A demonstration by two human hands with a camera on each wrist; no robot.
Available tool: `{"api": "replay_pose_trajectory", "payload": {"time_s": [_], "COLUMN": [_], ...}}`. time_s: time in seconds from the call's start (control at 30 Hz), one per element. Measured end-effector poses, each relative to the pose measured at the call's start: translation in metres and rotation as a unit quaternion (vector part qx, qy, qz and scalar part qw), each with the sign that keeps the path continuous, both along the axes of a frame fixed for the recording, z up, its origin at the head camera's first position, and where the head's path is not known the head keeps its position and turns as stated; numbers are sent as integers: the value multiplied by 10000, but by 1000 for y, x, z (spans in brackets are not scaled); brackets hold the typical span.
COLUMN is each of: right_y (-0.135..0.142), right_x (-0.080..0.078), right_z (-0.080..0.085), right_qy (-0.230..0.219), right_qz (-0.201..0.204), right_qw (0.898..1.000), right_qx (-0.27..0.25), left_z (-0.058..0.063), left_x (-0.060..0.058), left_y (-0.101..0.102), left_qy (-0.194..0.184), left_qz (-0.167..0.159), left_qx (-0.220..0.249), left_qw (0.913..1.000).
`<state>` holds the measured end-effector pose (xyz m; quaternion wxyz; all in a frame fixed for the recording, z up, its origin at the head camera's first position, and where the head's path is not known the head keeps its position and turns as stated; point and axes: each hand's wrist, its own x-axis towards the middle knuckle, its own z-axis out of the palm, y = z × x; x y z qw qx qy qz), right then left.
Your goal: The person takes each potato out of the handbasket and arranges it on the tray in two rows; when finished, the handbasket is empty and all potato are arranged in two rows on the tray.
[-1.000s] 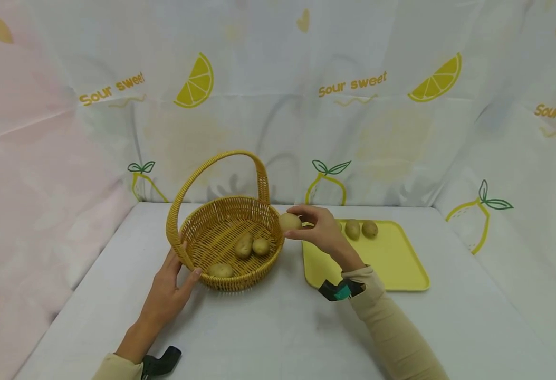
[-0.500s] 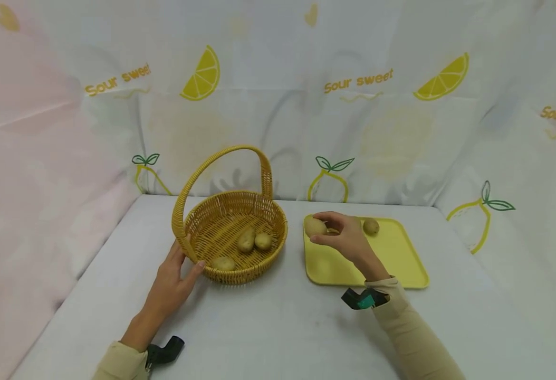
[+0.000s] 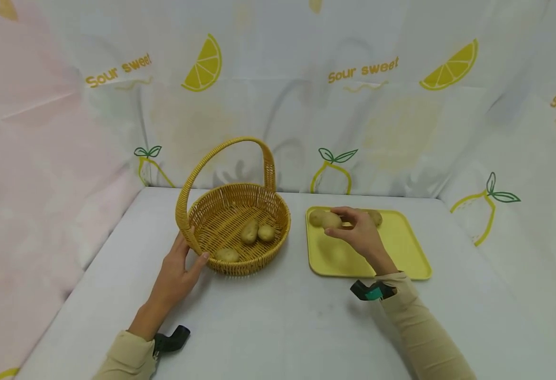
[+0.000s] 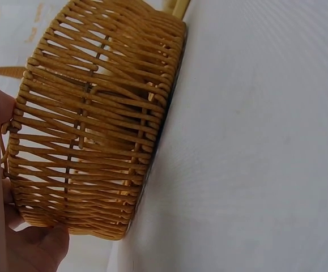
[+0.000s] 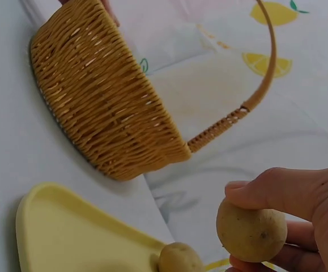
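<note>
My left hand (image 3: 174, 275) grips the near left side of a round wicker basket (image 3: 254, 266), thumb on the rim by the foot of the arched handle. In the left wrist view, its fingertips hold the basket's woven side (image 4: 90, 130). Inside the basket lie three potatoes, one long potato (image 3: 249, 232), one small potato (image 3: 266, 233) and one near the front rim. Above the yellow tray (image 3: 339, 266), my right hand (image 3: 362, 236) pinches a round potato (image 5: 251, 232) between thumb and fingers.
On the tray's back part sit a potato (image 3: 316, 217) at the left and another potato (image 3: 375, 217) at the right, partly hidden by the hand. A lemon-print cloth (image 3: 278, 105) hangs behind the white table (image 3: 268, 327).
My right hand has carried the potato rightward from the basket's right rim to above the tray. The left hand stays on the basket. The head view has tilted slightly.
</note>
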<state>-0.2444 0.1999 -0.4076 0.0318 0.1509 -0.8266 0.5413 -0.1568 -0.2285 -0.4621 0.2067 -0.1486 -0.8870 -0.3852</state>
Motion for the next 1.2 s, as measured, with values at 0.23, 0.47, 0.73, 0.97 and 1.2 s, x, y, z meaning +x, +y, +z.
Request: {"api": "replay_pose_trajectory", "payload": {"time_s": [0.23, 0.47, 0.73, 0.97, 1.2], "right_y": [-1, -7, -13, -12, -14], "right_x": [-8, -10, -8, -9, -9], "right_z": [-18, -32, -42, -47, -50], "right_qy": [151, 507, 393, 291, 133], "right_qz": [-340, -301, -343, -376, -348], "right_qw": [9987, 9977, 9973, 9964, 9959], "right_qx": [343, 344, 514, 699, 827], "left_z": [0, 1, 0, 0, 1], "left_x": [1, 1, 3, 2, 2], "left_y": [0, 1, 0, 1, 0], "left_qy": [4, 24, 20, 13, -112], "left_qz": [-24, -10, 2, -36, 23], "left_qx": [28, 21, 30, -3, -3], "left_qw": [10000, 10000, 10000, 10000, 9999]}}
